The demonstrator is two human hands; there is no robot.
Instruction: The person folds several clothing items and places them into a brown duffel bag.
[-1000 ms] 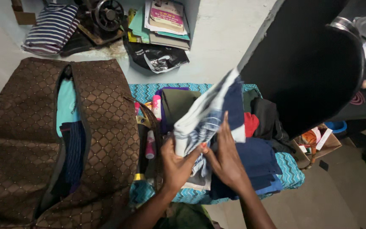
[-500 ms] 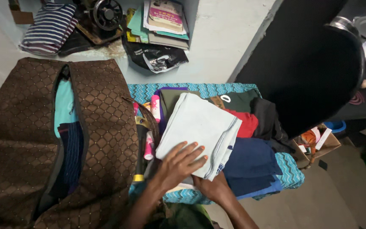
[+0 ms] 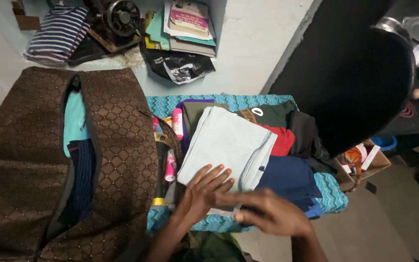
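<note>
A folded pale blue garment (image 3: 229,143) lies on a pile of clothes on a surface covered in teal zigzag cloth (image 3: 204,102). My left hand (image 3: 204,191) presses flat on the garment's near corner, fingers spread. My right hand (image 3: 270,213) hovers blurred just in front of it, over the garment's near edge and a navy garment (image 3: 292,179), holding nothing that I can see. Red (image 3: 282,140), dark green (image 3: 267,116) and black (image 3: 309,133) clothes lie beside the pale one.
A large brown quilted bag (image 3: 117,145) stands open at the left with teal and dark clothes inside. Small pink bottles (image 3: 171,167) sit between bag and pile. A black chair back (image 3: 355,73) rises at the right. Books, a sewing machine and striped cloth lie on the floor beyond.
The striped garment held up a second ago was turned down flat, pale side up, on the pile. My right hand came out from under it and now hovers at the near edge.
</note>
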